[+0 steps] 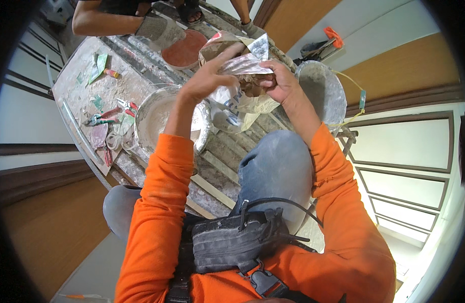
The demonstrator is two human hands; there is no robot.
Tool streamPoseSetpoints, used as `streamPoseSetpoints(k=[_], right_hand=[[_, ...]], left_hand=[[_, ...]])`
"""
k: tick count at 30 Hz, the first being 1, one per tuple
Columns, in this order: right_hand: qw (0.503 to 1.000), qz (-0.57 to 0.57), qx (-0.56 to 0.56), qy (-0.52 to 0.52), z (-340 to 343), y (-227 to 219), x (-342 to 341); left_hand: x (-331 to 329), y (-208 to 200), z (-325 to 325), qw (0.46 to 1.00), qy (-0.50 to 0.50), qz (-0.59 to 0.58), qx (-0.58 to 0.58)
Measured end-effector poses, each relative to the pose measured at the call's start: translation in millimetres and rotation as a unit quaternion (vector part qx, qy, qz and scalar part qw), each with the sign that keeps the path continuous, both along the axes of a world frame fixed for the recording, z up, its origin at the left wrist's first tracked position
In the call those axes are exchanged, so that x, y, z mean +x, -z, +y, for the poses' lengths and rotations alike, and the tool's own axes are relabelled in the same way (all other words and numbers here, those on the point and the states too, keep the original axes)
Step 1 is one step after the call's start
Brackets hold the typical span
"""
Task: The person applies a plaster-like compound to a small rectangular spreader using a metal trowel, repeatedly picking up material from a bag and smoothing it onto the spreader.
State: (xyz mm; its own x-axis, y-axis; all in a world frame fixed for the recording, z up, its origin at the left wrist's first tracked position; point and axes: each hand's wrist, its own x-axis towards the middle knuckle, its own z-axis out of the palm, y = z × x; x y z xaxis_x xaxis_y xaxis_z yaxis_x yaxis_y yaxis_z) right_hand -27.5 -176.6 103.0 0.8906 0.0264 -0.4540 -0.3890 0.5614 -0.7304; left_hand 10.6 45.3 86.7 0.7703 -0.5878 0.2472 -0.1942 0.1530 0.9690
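In front of my knees stands a crumpled paper sack (257, 105), its mouth folded back and brownish material showing inside. My left hand (212, 76) is at the sack's left side, fingers reaching over the rim and thumb on the near side, with the folded edge between them. Opposite it, my right hand (282, 83) pinches the rim between thumb and bent fingers. Just left of the sack is a round bucket (154, 113) with pale, whitish contents, partly hidden behind my left forearm. A grey, crusted bucket (321, 88) with a yellow handle stands to the right.
Across from me, a person's gloved hand (164, 33) is at a reddish tub (184, 49). Pliers (127, 107), cutters and scraps lie on a dusty board (83, 68) at the left. Slats (212, 166) with gaps form the platform. An orange item (334, 37) lies farther right.
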Motion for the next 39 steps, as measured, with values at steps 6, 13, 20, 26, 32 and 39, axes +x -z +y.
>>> streamPoseSetpoints(k=[6, 13, 20, 26, 32, 39], right_hand=[[0.994, -0.082, -0.036, -0.068, -1.4, 3.5, -1.6], [0.985, -0.116, -0.071, -0.105, 11.0, -6.2, -6.0], [0.972, -0.143, -0.157, -0.102, 22.7, -15.6, -2.7], [0.634, -0.232, -0.734, -0.074, -5.1, 5.4, -9.9], [0.460, -0.166, -0.837, -0.246, 26.4, -28.2, -59.7], [0.483, -0.190, -0.824, -0.229, 17.0, -27.1, -57.9]], left_hand=[[10.3, 29.1, 2.2, 0.891, -0.103, 0.400, -0.187], [-12.2, 40.7, -37.8, 0.845, -0.443, 0.250, -0.167], [-17.9, 18.3, -22.7, 0.811, -0.145, 0.492, -0.282], [0.4, 51.4, -16.0, 0.816, -0.199, 0.445, -0.312], [9.7, 81.6, -9.8, 0.799, -0.261, 0.448, -0.305], [-8.7, 39.6, -24.7, 0.809, -0.275, 0.457, -0.246]])
